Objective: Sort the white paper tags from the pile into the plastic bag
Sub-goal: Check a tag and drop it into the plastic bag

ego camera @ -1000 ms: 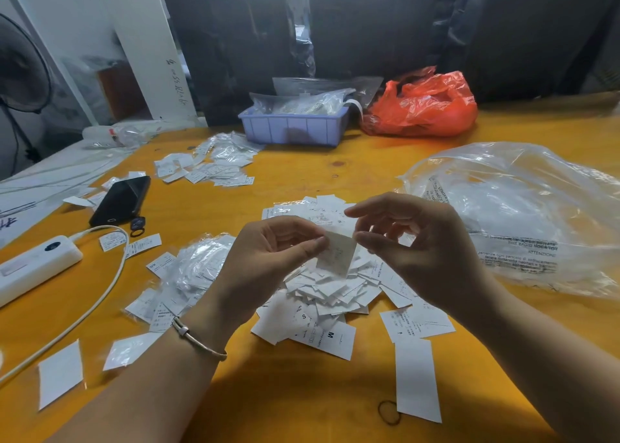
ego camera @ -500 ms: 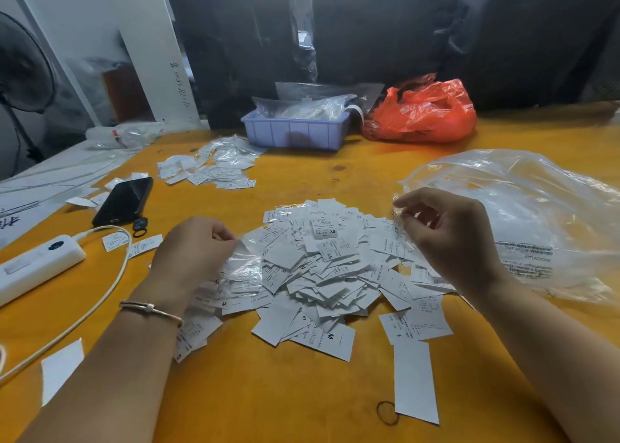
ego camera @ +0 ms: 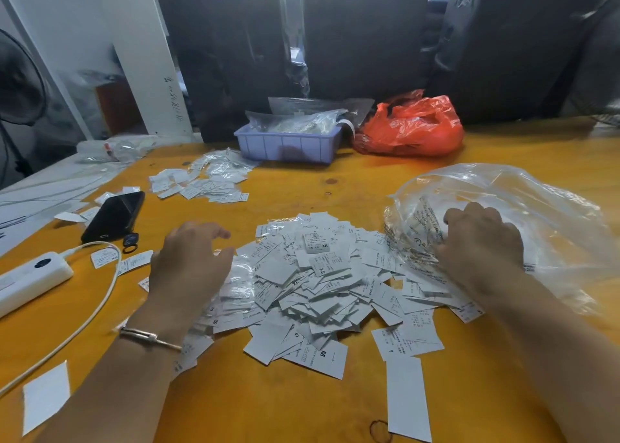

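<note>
- Currently, table: orange top, carrying everything below.
- Bag: clear plastic, lying on its side at right, mouth toward the pile. A second ago it lay untouched; now the right hand is at its near edge.
- Pile: white tags heaped at centre, just beside the bag mouth. Looks as large as in the earlier frames, so sorting is, by my judgement, at an early stage.
- Right hand: back of hand up, at the bag's mouth edge, fingers curled forward. Whether it grips the film or a tag: cannot tell; fingertips hidden.
- Left hand: a second ago both hands held one tag above the pile; now it hovers over the pile's left edge, fingers relaxed and spread, holding nothing.
- Inference: that tag probably went bagward; the left hand is placed to take the next.
</note>
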`<action>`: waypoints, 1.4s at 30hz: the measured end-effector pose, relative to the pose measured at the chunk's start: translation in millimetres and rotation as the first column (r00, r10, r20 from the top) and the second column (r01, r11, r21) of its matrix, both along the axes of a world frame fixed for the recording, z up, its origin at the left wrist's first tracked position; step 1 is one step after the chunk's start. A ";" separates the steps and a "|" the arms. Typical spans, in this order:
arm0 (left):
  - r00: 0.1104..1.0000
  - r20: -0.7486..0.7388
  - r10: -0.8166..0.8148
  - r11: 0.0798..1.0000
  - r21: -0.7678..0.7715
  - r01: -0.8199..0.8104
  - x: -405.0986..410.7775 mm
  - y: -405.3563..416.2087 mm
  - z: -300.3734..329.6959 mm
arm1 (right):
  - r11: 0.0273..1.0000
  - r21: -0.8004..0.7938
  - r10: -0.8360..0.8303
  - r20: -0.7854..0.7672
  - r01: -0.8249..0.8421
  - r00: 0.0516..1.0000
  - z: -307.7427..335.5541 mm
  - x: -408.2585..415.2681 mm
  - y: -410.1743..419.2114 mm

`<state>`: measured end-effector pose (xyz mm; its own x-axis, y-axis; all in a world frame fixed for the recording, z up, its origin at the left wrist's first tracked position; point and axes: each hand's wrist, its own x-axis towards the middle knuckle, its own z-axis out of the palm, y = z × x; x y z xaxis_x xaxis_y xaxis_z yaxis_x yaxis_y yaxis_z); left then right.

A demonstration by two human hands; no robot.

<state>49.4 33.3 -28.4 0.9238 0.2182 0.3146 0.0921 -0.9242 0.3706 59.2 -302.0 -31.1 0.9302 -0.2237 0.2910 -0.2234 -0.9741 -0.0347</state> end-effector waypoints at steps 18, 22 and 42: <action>0.840 0.179 -0.512 0.793 -0.277 0.543 -16.4 -44.2 -15.2 | 0.999 0.035 -0.017 0.022 0.016 1.000 -0.1 5.0 -9.1; 0.837 0.177 -0.518 0.788 -0.283 0.547 -15.7 -44.6 -17.5 | 0.994 -0.028 -0.103 -0.050 0.101 0.993 0.8 5.1 -10.9; 0.829 0.168 -0.533 0.782 -0.277 0.558 -17.5 -48.1 -17.2 | 0.886 0.359 -0.003 0.636 -0.292 0.772 -1.3 6.1 -8.7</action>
